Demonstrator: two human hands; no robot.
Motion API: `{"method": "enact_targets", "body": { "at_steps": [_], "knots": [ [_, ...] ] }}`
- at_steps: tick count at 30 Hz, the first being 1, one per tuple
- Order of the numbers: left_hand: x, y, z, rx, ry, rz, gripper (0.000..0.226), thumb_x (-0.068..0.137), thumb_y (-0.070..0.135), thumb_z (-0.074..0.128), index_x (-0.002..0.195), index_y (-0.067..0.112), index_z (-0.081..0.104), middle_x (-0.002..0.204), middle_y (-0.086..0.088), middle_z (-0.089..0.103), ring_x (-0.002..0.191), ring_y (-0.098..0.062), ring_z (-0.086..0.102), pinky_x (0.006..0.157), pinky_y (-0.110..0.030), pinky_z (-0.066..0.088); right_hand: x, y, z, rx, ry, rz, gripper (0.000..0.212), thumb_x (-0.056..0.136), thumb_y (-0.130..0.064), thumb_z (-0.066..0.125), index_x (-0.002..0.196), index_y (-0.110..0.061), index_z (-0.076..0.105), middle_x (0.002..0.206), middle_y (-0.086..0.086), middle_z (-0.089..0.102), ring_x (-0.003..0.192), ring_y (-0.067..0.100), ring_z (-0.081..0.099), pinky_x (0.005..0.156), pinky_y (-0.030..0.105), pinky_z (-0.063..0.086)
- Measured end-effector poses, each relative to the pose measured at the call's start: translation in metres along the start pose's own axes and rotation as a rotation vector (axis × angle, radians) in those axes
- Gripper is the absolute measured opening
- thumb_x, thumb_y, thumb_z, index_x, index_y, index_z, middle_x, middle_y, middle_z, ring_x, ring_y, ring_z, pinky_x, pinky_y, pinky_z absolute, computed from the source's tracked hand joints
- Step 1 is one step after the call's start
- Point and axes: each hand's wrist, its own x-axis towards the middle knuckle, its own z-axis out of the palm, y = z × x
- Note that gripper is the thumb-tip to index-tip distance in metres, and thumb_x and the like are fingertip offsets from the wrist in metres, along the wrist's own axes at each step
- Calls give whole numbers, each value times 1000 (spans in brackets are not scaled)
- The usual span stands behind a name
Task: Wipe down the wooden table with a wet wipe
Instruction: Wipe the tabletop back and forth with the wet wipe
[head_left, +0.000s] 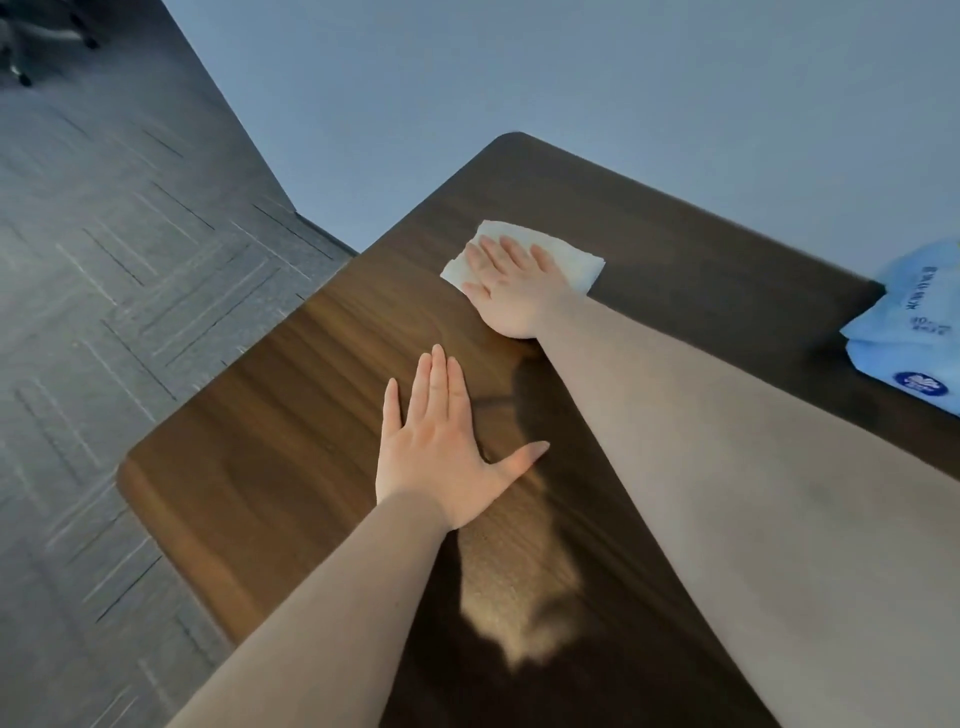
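Observation:
A dark wooden table (291, 415) with rounded corners fills the middle of the head view. A white wet wipe (571, 254) lies flat near its far edge. My right hand (511, 288) presses down on the wipe, palm flat and fingers spread, covering its middle. My left hand (441, 447) rests flat on the bare wood nearer to me, fingers together, thumb out, holding nothing.
A blue pack of wet wipes (909, 338) lies at the table's right edge. A plain grey-blue wall stands behind the table. Grey carpet tiles (104, 286) cover the floor to the left, with a chair base (31, 36) at the top left corner.

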Motion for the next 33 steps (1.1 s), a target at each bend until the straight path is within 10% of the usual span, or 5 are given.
{"method": "enact_targets", "body": {
  "at_steps": [18, 33],
  "knots": [
    [-3, 0, -5, 112, -75, 61, 116, 69, 88, 3, 147, 4, -4, 159, -13, -5, 146, -24, -6, 118, -42, 4, -212, 101, 29, 165, -55, 373, 56, 100, -46, 6, 149, -29, -13, 159, -7, -16, 145, 11, -16, 115, 36, -13],
    [-51, 219, 7, 122, -126, 740, 72, 93, 57, 10, 150, 15, 1, 159, 1, -4, 145, -13, -7, 119, -35, 3, -453, 230, 77, 303, 69, 947, 55, 100, -45, 6, 150, -28, -11, 160, -7, -14, 146, 11, -14, 116, 35, -10]
  ]
}}
